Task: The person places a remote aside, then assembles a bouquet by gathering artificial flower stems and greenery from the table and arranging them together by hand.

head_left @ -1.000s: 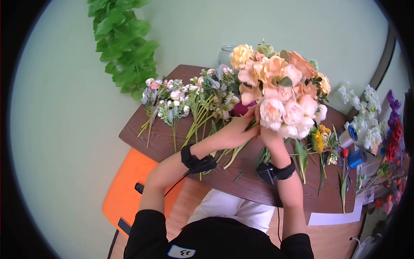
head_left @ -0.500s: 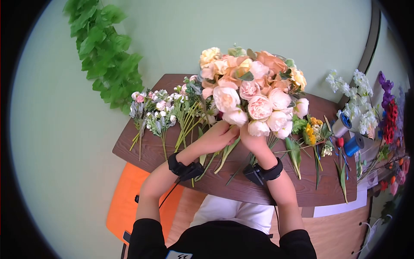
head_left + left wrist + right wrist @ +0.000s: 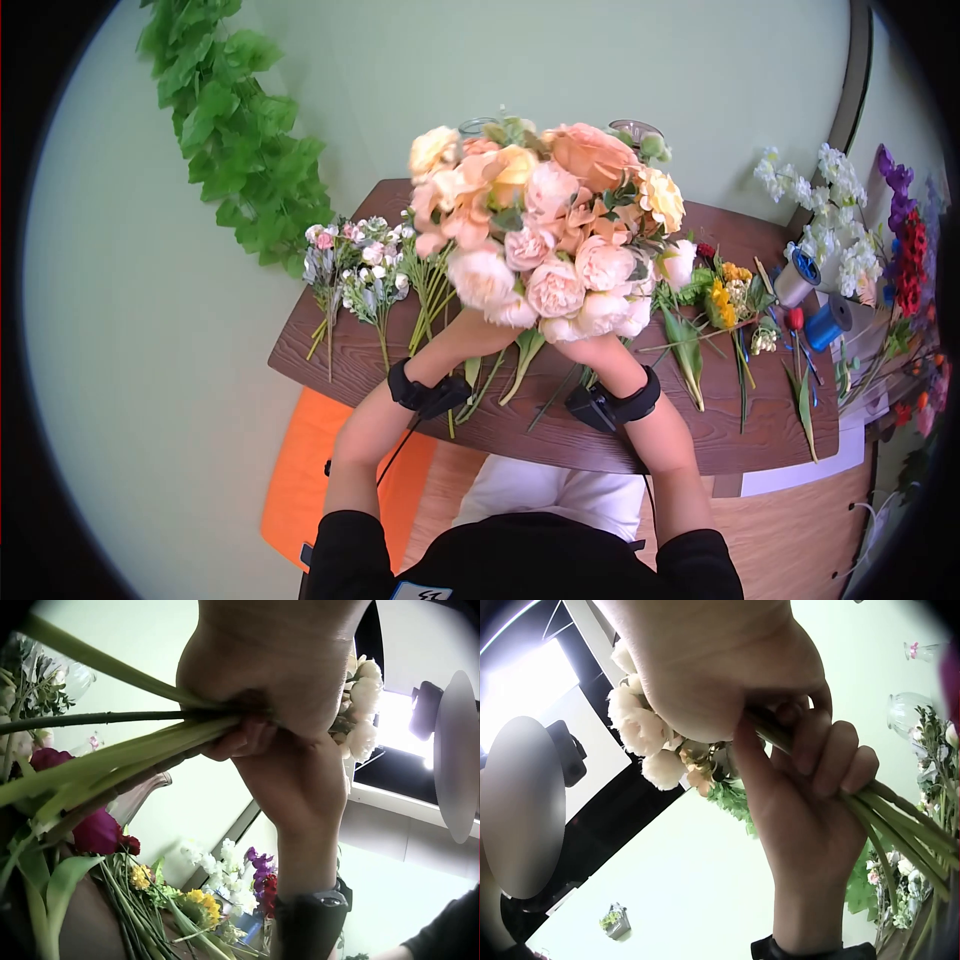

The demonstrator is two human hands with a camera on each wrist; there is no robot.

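Note:
A large bouquet of peach, cream and pale pink artificial flowers (image 3: 555, 240) is held up over the table, its heads covering most of both hands in the head view. My left hand (image 3: 488, 335) grips the bundled green stems (image 3: 900, 817); the right wrist view shows its fingers (image 3: 832, 754) curled round them. Close above it, right under the blooms, my right hand (image 3: 590, 350) also holds the stems, its fingers partly hidden. Below the hands the stem ends fan out in the left wrist view. A magenta flower (image 3: 97, 829) lies beyond them.
On the brown table (image 3: 640, 440), small pink-and-white sprays (image 3: 370, 265) lie left. Yellow flowers (image 3: 725, 300), a red tulip (image 3: 795, 318), a white spool (image 3: 797, 278) and a blue spool (image 3: 828, 322) are right. Glass rims (image 3: 636, 130) show behind the bouquet. Tall white blossoms (image 3: 835, 220) stand far right.
The bouquet has moved left and slightly toward the body, its blooms now facing the head camera more and covering more of the fingers. Both hands keep their hold. The head view has shifted.

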